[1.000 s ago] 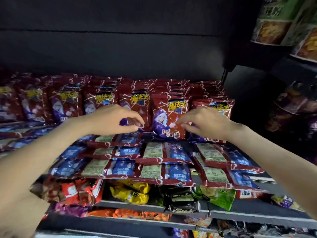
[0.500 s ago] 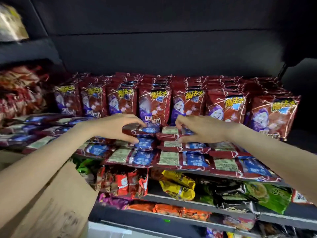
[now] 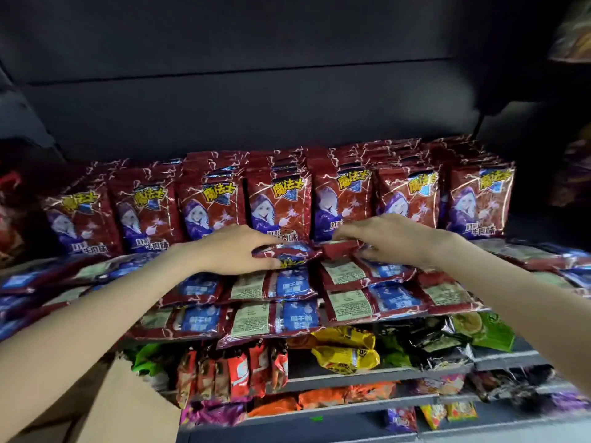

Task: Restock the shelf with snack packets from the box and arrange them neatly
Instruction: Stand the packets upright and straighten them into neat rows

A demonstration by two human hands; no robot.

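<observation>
Reaching over the front of a dark store shelf (image 3: 367, 377), both bare hands work at the same row of packets. Left hand (image 3: 236, 251): fingers and thumb curled round a crinkled red foil snack packet with a blue-and-yellow label (image 3: 287, 254), gripping it by its left end just in front of the standing row. Right hand (image 3: 393, 239): palm down, fingers curled onto the top edge of a neighbouring dark red foil packet (image 3: 339, 249); whether the grip closes fully on it cannot be told, since the fingertips are blurred. The two packets lie side by side, touching or nearly so, between the hands.

Behind the hands, upright red foil snack packets printed with a purple-hooded cartoon figure (image 3: 278, 206) stand in seven front-facing columns, each column backed by more of the same. In front of the hands, flat red packets lying back-side up with pale green and blue panels (image 3: 275, 318) cover the shelf front in overlapping rows.

Below this level, yellow foil packets (image 3: 345, 350), red-and-white upright packets (image 3: 236, 372), green packets (image 3: 492, 330) and orange packets (image 3: 323, 399) fill the lower shelves. A plain brown cardboard box (image 3: 105, 407) sits at lower left, beneath the left forearm.
</observation>
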